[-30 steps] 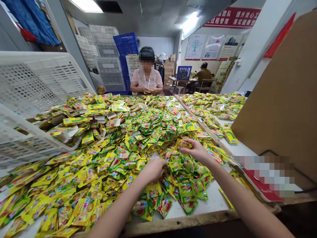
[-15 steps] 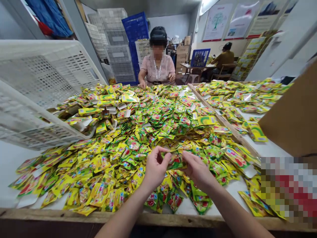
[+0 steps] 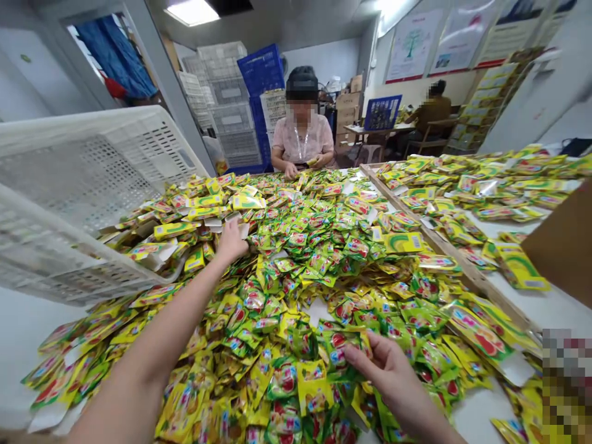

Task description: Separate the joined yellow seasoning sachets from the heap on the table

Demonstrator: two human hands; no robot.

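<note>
My right hand (image 3: 393, 370) pinches a green sachet (image 3: 340, 351) with a watermelon picture between thumb and fingers, low over the heap. My left hand (image 3: 232, 242) reaches far forward to the pile of small yellow cartons (image 3: 172, 230) beside the white crate. Its fingertips are at a carton's white flap (image 3: 243, 230); they are blurred, and whether they grip it does not show. Around both hands spreads a deep heap of green sachets (image 3: 319, 237) and yellow sachets (image 3: 314, 388).
A white plastic crate (image 3: 115, 246) lies tipped at the left with cartons at its mouth. A wooden divider strip (image 3: 444, 246) runs along the right, with more cartons beyond. A brown cardboard box (image 3: 567, 246) stands at the right edge. Across the table sits a person (image 3: 303, 139).
My left hand has left the sachet and moved forward and left to the cartons. My right hand keeps the sachet, now lower in view. The view has tilted up slightly.
</note>
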